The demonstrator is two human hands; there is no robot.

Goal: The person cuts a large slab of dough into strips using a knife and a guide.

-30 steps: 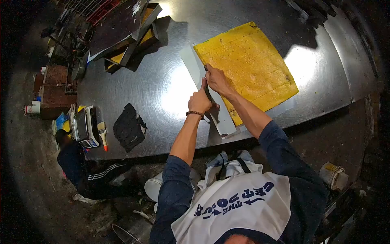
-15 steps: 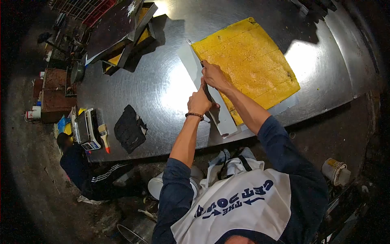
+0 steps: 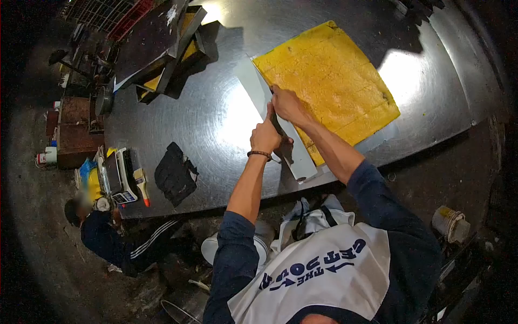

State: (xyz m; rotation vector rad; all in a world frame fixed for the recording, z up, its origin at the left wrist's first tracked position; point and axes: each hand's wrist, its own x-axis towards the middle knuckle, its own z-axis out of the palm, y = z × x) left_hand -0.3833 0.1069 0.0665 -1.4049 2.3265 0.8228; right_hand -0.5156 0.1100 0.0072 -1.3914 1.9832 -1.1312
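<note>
A large yellow baked-looking sheet [image 3: 329,86], marked with faint straight lines, lies flat on the metal table. A pale strip [image 3: 251,81] runs along its left edge. My right hand [image 3: 288,105] is closed over this edge, fingertips at the border of the yellow sheet. Just below and left of it, my left hand [image 3: 265,136] has its index finger pointing up toward the right hand and its other fingers curled. A narrow dark shape [image 3: 277,125] shows between the hands; I cannot tell what they hold. A beaded bracelet circles my left wrist.
A black crumpled piece [image 3: 175,175] lies left on the metal table [image 3: 216,178], beside a brush [image 3: 141,186] and a scale [image 3: 123,178]. Stacked dark trays [image 3: 148,43] stand upper left. Another person [image 3: 102,232] is low at the table's left corner. White buckets [image 3: 210,248] stand below the edge.
The view has shifted slightly. My right hand has moved a little down and right along the strip. At lower left, the other person has shifted, a hand now showing near the scale.
</note>
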